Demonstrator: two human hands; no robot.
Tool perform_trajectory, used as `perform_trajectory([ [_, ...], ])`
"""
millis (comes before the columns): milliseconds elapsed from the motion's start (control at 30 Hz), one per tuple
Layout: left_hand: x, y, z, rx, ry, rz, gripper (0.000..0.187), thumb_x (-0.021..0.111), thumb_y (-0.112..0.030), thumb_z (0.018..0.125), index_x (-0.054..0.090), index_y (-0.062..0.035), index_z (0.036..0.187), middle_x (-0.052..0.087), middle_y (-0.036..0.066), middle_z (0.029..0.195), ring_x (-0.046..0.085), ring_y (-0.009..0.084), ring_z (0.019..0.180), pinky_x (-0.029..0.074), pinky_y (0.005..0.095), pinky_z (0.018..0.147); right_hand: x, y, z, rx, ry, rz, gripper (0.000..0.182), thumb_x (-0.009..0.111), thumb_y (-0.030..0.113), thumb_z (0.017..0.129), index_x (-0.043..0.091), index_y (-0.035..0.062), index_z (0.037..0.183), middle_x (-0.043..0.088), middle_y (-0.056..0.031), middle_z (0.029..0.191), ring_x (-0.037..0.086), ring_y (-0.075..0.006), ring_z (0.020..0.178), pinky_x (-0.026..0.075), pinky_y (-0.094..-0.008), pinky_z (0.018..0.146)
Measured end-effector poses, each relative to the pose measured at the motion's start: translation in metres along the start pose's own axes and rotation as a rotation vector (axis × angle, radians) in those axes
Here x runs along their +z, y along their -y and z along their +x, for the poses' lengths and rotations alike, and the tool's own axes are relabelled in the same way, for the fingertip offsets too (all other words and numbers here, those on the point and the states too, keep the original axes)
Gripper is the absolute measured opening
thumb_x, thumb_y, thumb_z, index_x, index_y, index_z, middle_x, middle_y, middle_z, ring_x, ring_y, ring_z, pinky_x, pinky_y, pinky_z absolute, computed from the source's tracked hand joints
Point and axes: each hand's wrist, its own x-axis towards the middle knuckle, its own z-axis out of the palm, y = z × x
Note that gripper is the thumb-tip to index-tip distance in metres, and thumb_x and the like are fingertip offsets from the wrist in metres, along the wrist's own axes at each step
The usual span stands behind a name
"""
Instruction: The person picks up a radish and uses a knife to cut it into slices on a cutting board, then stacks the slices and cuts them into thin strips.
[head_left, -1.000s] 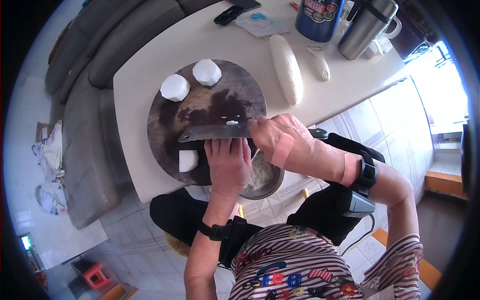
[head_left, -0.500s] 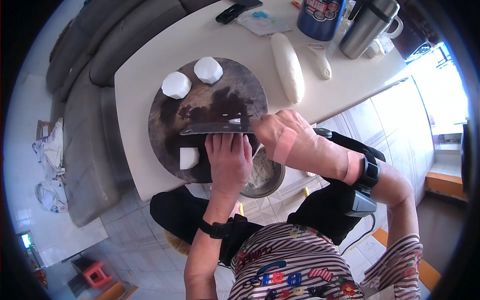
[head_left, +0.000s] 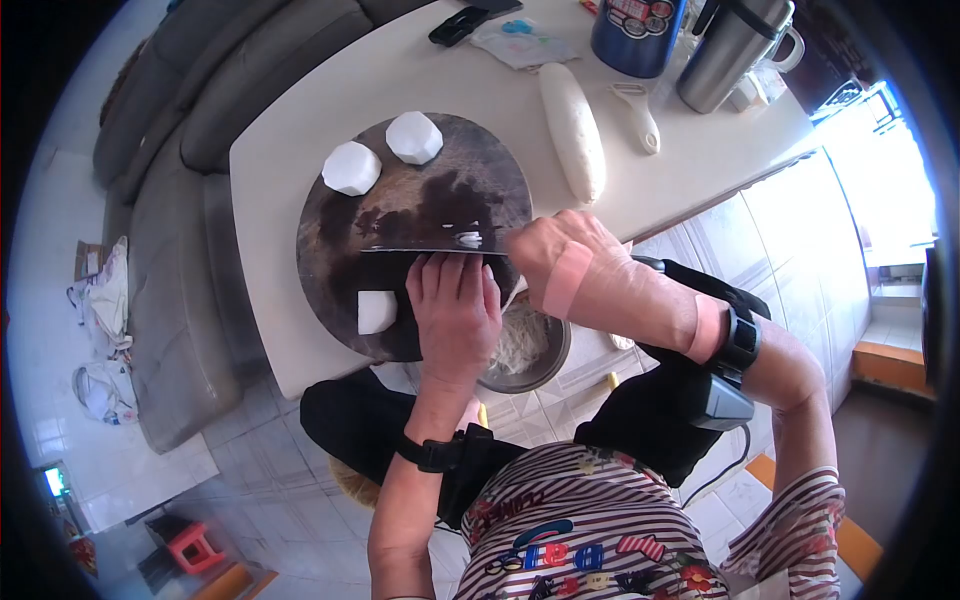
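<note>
My right hand (head_left: 568, 262) is closed round the handle of a knife (head_left: 430, 250), whose thin blade lies across the round dark cutting board (head_left: 335, 235). Just on my side of the blade is my left hand (head_left: 455, 305), its fingers together and the tips at the blade; what lies under them is hidden. Small white slivers (head_left: 469, 239) rest beyond the blade. Left of my left hand sits a white block (head_left: 377, 312). Two faceted white chunks, one (head_left: 351, 168) farther left and one (head_left: 414, 137) nearer the middle, are at the board's far side.
Right of the board, a long white radish (head_left: 573, 135) and a peeler (head_left: 638, 118) lie on the table (head_left: 265, 200). Behind them stand a blue container (head_left: 638, 38) and a steel flask (head_left: 733, 55). A bowl (head_left: 524, 350) of white shreds is below the board's near right edge.
The knife blade has shifted slightly away from me and now shows nearly edge-on. My left fingertips have moved a little forward with it. More of the white slivers shows.
</note>
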Motion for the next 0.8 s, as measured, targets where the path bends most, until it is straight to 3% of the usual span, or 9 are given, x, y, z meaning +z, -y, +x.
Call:
perform_trajectory([
  [633, 0.0000, -0.0008, 0.0009, 0.010, 0.008, 0.057, 0.023, 0.063, -0.010, 0.081, 0.062, 0.0012, 0.101, 0.058, 0.013, 0.101, 0.055, 0.0299, 0.100, 0.041, 0.0477, 0.095, 0.0032, 0.0040, -0.0015, -0.009, -0.002, -0.003, 0.009, 0.064, 0.006, 0.069, 0.070, 0.0014, 0.073, 0.067, -0.0192, 0.073, 0.069, -0.0341, 0.074, 0.056, -0.0399, 0.066],
  [700, 0.0009, -0.0004, 0.0015, 0.002, -0.025, 0.002, 0.022, 0.062, -0.008, 0.081, 0.063, 0.0003, 0.102, 0.058, 0.014, 0.102, 0.055, 0.0326, 0.099, 0.041, 0.0481, 0.094, 0.0030, 0.0028, -0.0017, 0.029, 0.031, 0.014, 0.020, 0.076, 0.013, 0.067, 0.065, -0.0013, 0.076, 0.065, -0.0192, 0.073, 0.067, -0.0362, 0.076, 0.054, -0.0410, 0.065],
  [733, 0.0006, -0.0004, 0.0016, 0.003, -0.026, 0.003, 0.022, 0.062, -0.008, 0.081, 0.063, 0.0003, 0.102, 0.058, 0.014, 0.102, 0.055, 0.0326, 0.099, 0.041, 0.0481, 0.094, 0.0016, 0.0031, -0.0032, 0.028, 0.029, 0.013, 0.020, 0.076, 0.013, 0.067, 0.065, -0.0013, 0.076, 0.065, -0.0192, 0.073, 0.067, -0.0362, 0.076, 0.054, -0.0410, 0.065],
  [800, 0.0006, 0.0000, 0.0023, 0.005, -0.038, -0.015, 0.022, 0.062, -0.008, 0.081, 0.063, -0.0003, 0.102, 0.059, 0.014, 0.103, 0.055, 0.0325, 0.099, 0.041, 0.0477, 0.094, -0.0030, 0.0029, -0.0069, 0.054, 0.024, 0.033, 0.009, 0.063, 0.007, 0.070, 0.070, 0.0021, 0.073, 0.068, -0.0185, 0.075, 0.069, -0.0342, 0.075, 0.055, -0.0390, 0.067],
])
